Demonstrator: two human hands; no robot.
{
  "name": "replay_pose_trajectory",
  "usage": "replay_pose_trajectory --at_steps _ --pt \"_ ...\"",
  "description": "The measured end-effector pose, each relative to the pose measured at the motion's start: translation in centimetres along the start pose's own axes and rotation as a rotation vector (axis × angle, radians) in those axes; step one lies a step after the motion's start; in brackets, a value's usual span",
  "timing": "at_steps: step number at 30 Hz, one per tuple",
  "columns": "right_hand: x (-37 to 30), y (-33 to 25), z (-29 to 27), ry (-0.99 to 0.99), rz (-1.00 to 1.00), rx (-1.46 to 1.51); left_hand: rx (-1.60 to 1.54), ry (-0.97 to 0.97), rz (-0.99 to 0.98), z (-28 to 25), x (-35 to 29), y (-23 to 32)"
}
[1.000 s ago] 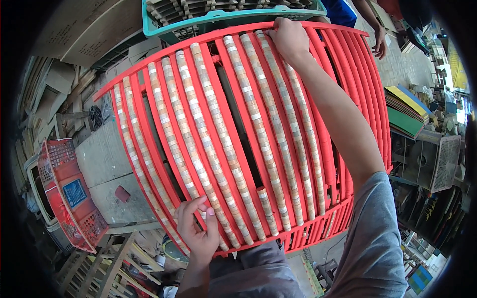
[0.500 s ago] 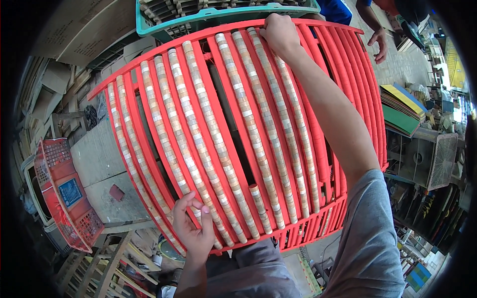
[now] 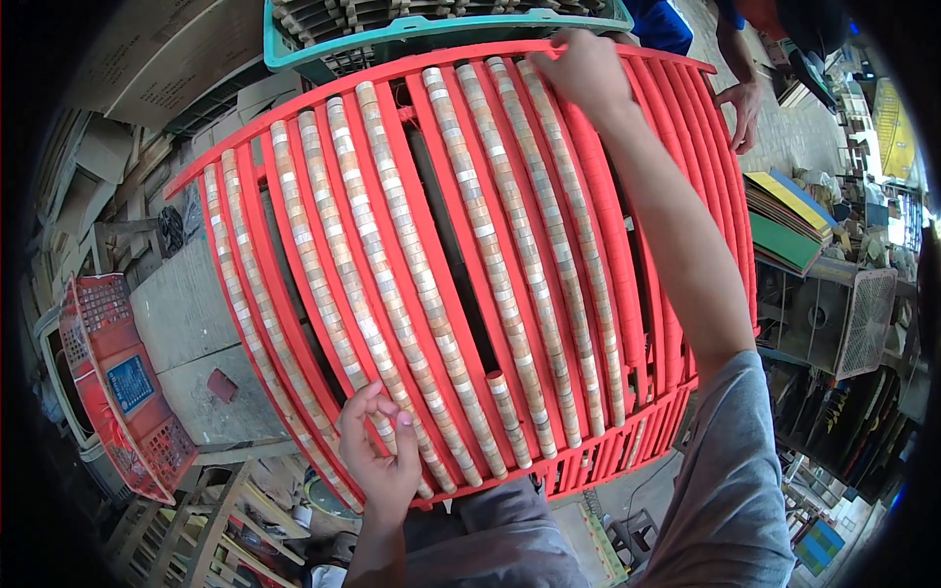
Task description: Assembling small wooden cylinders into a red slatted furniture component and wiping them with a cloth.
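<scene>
A red slatted rack (image 3: 461,257) spans the middle, its grooves filled with long rows of small wooden discs (image 3: 377,245) in pale, tan and grey tones. One short row (image 3: 508,416) fills only the near end of its groove. At the far rim, my right hand (image 3: 593,76) hovers by the upper end of the rightmost disc row (image 3: 564,162), thumb and forefinger apart and nothing visible between them; its other fingers are hidden. Over the near left rows, my left hand (image 3: 382,456) is loosely curled, thumb apart from the fingers, holding nothing.
Behind the rack stands a teal crate (image 3: 392,37) of dark slatted pieces. A red plastic basket (image 3: 127,382) is at the left beside a grey board (image 3: 191,323). Another person's hand (image 3: 742,113) hangs near the far right corner. Coloured panels (image 3: 784,220) are stacked at the right.
My right hand has shifted right and slightly nearer, uncovering the end of the rightmost disc row as its thumb and forefinger parted. The other person's hand has lowered. My left hand has barely moved.
</scene>
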State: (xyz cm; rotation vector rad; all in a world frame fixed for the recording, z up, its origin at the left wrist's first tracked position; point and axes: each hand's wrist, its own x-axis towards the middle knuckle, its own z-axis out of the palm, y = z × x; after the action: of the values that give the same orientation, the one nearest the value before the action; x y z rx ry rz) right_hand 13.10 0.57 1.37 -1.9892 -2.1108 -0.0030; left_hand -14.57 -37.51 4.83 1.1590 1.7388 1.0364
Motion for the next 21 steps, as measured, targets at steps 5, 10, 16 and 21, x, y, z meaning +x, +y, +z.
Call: replay_pose_trajectory --at_steps 5,10,16,21 --pt "-1.6 6.1 -4.7 -0.167 -0.188 0.154 -0.033 0.008 -0.036 -0.8 0.3 0.0" --pt "-5.4 8.0 -4.5 -0.327 -0.457 0.041 0.038 0.004 0.009 -0.3 1.0 0.2" --pt "-5.2 8.4 -5.0 -0.306 -0.400 0.045 0.035 -0.082 0.074 0.9 3.0 2.0" --pt "-8.3 -0.2 -9.6 -0.251 -0.242 0.574 -0.611 -0.278 -0.081 2.8 7.4 5.7"
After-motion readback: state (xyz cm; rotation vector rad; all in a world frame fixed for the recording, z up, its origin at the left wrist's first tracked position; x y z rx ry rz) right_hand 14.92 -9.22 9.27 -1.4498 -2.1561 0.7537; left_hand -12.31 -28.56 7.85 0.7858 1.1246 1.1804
